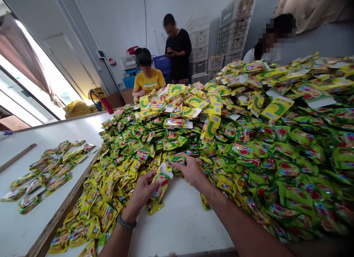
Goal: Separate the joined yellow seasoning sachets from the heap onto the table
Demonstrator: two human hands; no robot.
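My left hand [143, 192] is closed round a small stack of green and yellow sachets with a flat carton [162, 181], held just above the white table [177, 223]. My right hand [190, 170] lies on the edge of the big heap of sachets [249, 153], its fingers curled on a green sachet [177, 160] beside the stack. A beaded band sits on my left wrist.
Flat yellow cartons [210, 102] lie on top of the heap. More sachets [47, 172] lie in rows on the left table past a wooden strip [63, 209]. Three other people are at the far side, with stacked white crates [235, 24] behind them.
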